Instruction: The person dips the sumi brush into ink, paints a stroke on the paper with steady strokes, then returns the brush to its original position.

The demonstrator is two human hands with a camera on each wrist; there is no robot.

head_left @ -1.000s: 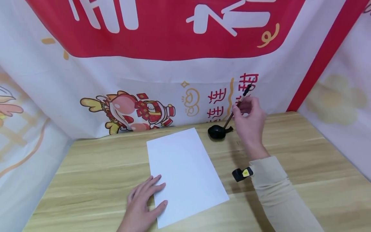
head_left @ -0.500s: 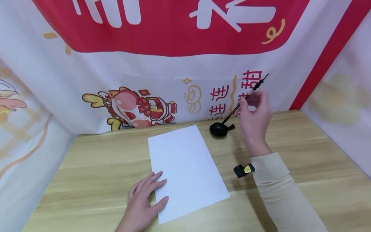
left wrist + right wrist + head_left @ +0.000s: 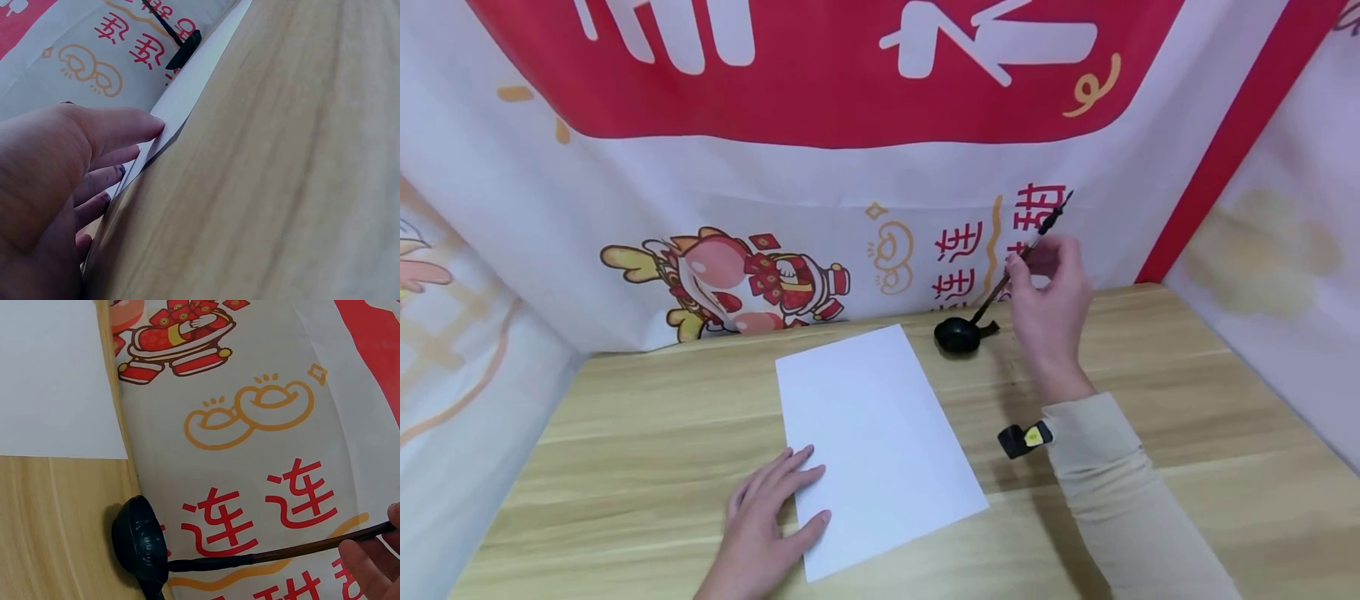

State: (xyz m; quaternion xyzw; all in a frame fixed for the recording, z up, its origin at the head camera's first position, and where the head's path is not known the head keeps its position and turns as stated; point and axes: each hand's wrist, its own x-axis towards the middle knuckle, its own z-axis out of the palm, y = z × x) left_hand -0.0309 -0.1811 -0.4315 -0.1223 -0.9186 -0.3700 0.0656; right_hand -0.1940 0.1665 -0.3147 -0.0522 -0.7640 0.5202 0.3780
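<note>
My right hand [image 3: 1054, 300] pinches the wooden handle of a writing brush [image 3: 300, 549] between thumb and fingers. The brush slants, its lower end in a small black ink dish [image 3: 957, 336] and its black upper end pointing up to the right. In the right wrist view the round dish has a short spout or handle, and the dark lower part of the brush meets its rim; the bristles are hidden. A blank white sheet of paper [image 3: 880, 450] lies left of the dish. My left hand [image 3: 760, 529] rests with spread fingers on the sheet's left edge.
All this is on a wood-grain table [image 3: 647, 450]. A printed cloth [image 3: 790, 187] with red writing and a cartoon figure hangs right behind the table's back edge, close to the dish. A black device with a yellow label [image 3: 1026, 437] sits at my right wrist.
My right hand has tilted the upper end of the brush to the right, its lower end staying in the dish. The left hand and paper have stayed put; the head view shifts slightly.
</note>
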